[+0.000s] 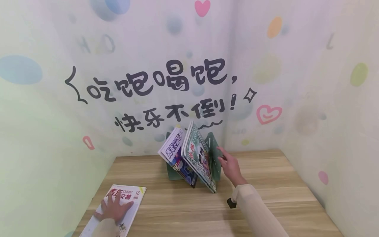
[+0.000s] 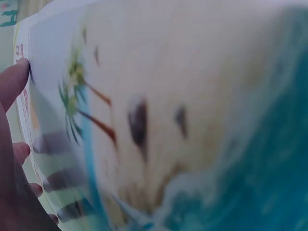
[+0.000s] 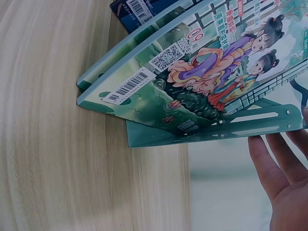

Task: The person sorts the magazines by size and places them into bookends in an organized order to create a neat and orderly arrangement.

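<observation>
My left hand (image 1: 113,209) rests with spread fingers on a white magazine (image 1: 134,199) lying at the table's front left. In the left wrist view its glossy beach cover (image 2: 159,120) fills the frame, my fingers (image 2: 14,82) along one edge. My right hand (image 1: 232,169) touches the outer side of a green metal bookend (image 1: 216,154) with extended fingers (image 3: 269,173). Inside the bookend, green-covered magazines (image 1: 199,158) lean left against blue-and-white ones (image 1: 177,158). The right wrist view shows the front green cover (image 3: 202,77), with two drawn figures, tilted against the bookend.
The wood-grain table (image 1: 251,210) meets a printed curtain wall (image 1: 183,42) behind and at both sides. A small black object (image 1: 231,203) shows under my right cuff. The bookend stands near the table's back edge.
</observation>
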Demonstrator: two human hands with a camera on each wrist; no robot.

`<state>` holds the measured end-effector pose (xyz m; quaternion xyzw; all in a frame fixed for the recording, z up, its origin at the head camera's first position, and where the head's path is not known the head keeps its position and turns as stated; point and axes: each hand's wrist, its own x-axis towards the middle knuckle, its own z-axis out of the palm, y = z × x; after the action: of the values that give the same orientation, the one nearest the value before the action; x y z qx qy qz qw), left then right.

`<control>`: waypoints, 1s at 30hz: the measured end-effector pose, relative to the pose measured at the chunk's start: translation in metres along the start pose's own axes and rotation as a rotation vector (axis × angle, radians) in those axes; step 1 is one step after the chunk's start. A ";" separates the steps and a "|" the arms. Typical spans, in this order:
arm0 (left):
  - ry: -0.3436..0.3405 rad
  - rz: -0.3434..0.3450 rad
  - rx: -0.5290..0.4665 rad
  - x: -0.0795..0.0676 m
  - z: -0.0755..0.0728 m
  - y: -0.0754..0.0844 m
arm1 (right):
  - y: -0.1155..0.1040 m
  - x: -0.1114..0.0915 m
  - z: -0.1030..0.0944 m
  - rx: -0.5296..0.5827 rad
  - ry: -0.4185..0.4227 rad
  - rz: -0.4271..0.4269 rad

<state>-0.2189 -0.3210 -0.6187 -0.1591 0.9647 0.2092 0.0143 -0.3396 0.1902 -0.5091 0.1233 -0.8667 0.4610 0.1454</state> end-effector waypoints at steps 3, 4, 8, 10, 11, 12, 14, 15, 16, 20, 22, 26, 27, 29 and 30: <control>-0.016 -0.006 0.000 -0.002 -0.003 0.001 | 0.001 0.000 0.000 0.002 0.000 0.004; -0.020 -0.008 -0.006 -0.003 -0.004 0.000 | 0.001 0.000 0.000 0.001 0.000 0.006; -0.030 -0.017 -0.004 -0.003 -0.007 -0.003 | 0.001 0.000 0.000 0.002 0.003 0.008; -0.031 -0.029 0.005 -0.002 -0.007 -0.006 | 0.000 0.000 -0.001 0.004 0.004 0.001; -0.032 -0.035 0.011 -0.002 -0.007 -0.007 | 0.000 0.000 -0.001 0.004 0.003 -0.003; -0.031 -0.042 0.015 -0.002 -0.008 -0.008 | 0.000 -0.001 -0.001 0.004 0.001 -0.007; -0.031 -0.050 0.004 -0.001 -0.008 -0.009 | 0.000 -0.001 -0.001 0.001 0.001 -0.005; -0.031 -0.053 0.005 -0.002 -0.008 -0.010 | 0.000 -0.001 -0.002 0.000 0.003 -0.001; -0.030 -0.056 0.003 -0.002 -0.007 -0.011 | 0.000 -0.001 -0.002 -0.003 0.005 0.002; -0.027 -0.068 -0.005 -0.005 -0.008 -0.011 | -0.001 -0.001 -0.002 -0.002 0.005 0.001; -0.025 -0.076 -0.001 -0.006 -0.009 -0.010 | -0.001 -0.002 -0.001 0.002 0.007 -0.008; -0.005 -0.067 0.007 -0.010 -0.012 -0.006 | 0.000 -0.002 0.000 0.000 0.017 -0.019; 0.004 -0.066 0.015 -0.011 -0.012 -0.005 | 0.000 -0.002 0.000 -0.001 0.017 -0.017; 0.021 -0.060 0.025 -0.011 -0.013 -0.003 | 0.001 -0.001 0.000 -0.005 0.017 -0.020; 0.028 -0.060 0.033 -0.012 -0.013 -0.002 | 0.001 -0.001 0.000 -0.006 0.017 -0.020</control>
<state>-0.2064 -0.3249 -0.6064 -0.1907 0.9630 0.1904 0.0100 -0.3386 0.1906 -0.5099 0.1275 -0.8656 0.4578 0.1578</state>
